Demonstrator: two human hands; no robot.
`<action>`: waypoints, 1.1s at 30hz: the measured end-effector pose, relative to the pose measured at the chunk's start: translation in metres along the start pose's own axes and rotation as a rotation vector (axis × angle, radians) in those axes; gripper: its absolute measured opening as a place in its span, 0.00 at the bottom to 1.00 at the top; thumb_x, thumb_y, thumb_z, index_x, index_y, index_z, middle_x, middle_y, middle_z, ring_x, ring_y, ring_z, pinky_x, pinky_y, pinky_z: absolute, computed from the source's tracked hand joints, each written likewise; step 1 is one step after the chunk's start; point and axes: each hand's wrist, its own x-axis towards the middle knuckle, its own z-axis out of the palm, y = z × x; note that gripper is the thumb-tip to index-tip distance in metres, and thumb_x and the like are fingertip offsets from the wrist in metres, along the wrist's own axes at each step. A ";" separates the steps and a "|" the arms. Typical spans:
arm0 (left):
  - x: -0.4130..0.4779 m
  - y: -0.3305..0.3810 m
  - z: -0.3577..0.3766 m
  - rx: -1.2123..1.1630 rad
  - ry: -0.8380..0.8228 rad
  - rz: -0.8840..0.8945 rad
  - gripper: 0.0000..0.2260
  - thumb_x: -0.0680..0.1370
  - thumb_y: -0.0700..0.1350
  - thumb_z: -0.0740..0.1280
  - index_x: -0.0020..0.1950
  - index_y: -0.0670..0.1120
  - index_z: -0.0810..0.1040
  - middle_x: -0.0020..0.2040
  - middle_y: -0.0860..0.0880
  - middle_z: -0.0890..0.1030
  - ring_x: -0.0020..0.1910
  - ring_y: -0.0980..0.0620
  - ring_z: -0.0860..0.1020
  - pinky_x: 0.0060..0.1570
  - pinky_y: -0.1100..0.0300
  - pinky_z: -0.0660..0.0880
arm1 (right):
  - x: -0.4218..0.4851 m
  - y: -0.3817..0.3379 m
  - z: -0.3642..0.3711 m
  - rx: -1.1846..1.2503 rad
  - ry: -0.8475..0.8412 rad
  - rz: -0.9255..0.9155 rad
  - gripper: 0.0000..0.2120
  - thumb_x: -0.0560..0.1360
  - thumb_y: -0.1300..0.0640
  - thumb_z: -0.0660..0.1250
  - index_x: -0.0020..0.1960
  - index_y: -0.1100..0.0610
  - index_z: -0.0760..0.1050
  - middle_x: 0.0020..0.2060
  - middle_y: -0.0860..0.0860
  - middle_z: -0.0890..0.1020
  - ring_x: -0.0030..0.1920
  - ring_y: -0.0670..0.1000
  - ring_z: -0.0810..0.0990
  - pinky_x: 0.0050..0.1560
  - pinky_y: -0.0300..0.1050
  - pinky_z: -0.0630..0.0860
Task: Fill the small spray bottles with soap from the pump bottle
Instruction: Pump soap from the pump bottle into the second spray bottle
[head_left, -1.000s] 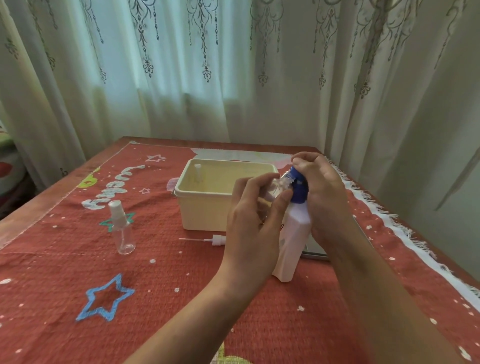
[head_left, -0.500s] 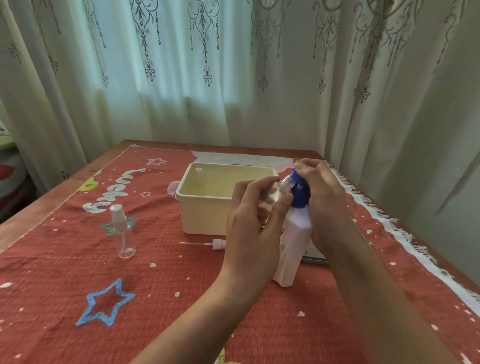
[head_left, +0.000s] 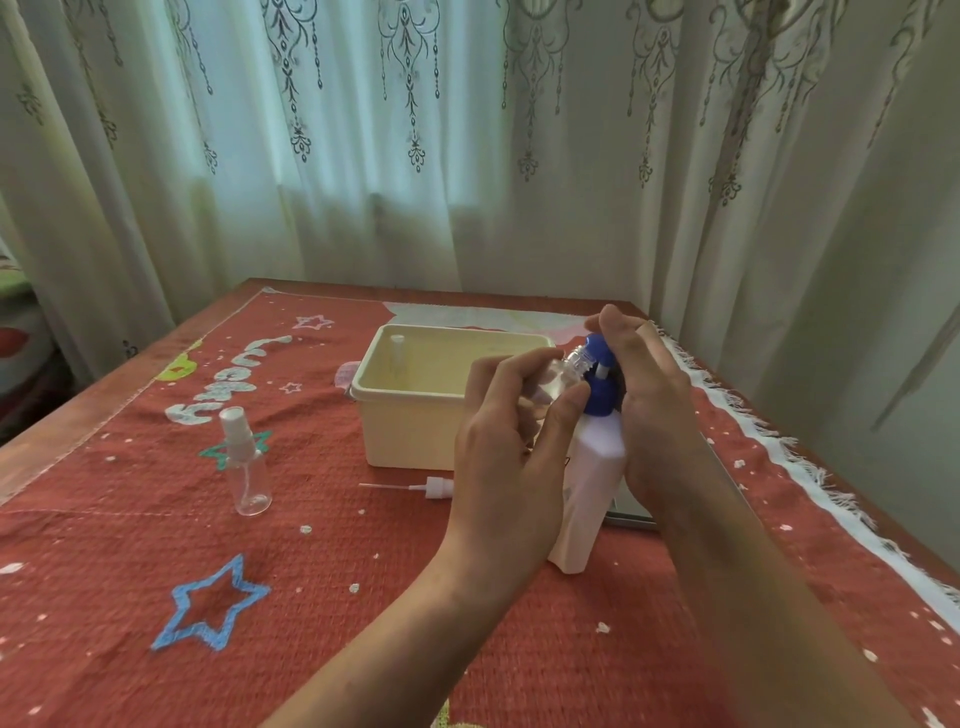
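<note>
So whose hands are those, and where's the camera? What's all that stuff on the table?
Those are a person's own two hands; no machine here. The camera sits on their head, looking down, so you see what they see. The left hand holds a small clear bottle with its mouth tipped toward the blue pump top of a white soap bottle. The right hand rests on that pump top. On the red cloth stand a cream box and another small spray bottle, and a loose spray top lies in front of the box.
</note>
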 end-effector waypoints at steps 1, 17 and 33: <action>0.000 -0.001 0.000 0.005 0.000 0.003 0.12 0.80 0.46 0.68 0.63 0.47 0.78 0.54 0.53 0.76 0.52 0.55 0.78 0.48 0.65 0.77 | 0.000 0.001 0.000 0.001 -0.003 0.002 0.07 0.78 0.48 0.63 0.50 0.51 0.73 0.30 0.39 0.80 0.33 0.40 0.79 0.39 0.37 0.79; -0.002 -0.002 0.000 0.019 -0.016 -0.016 0.13 0.80 0.48 0.68 0.63 0.48 0.78 0.55 0.54 0.76 0.51 0.56 0.78 0.49 0.63 0.77 | 0.003 0.000 0.000 0.009 0.022 -0.008 0.04 0.80 0.60 0.61 0.48 0.54 0.71 0.28 0.39 0.79 0.31 0.39 0.78 0.34 0.34 0.77; 0.001 0.001 -0.001 0.019 -0.012 -0.003 0.12 0.80 0.44 0.69 0.63 0.47 0.78 0.54 0.52 0.76 0.50 0.58 0.77 0.47 0.69 0.75 | 0.001 0.002 0.000 0.005 0.019 0.016 0.06 0.79 0.47 0.63 0.49 0.49 0.74 0.32 0.40 0.81 0.38 0.44 0.80 0.48 0.45 0.80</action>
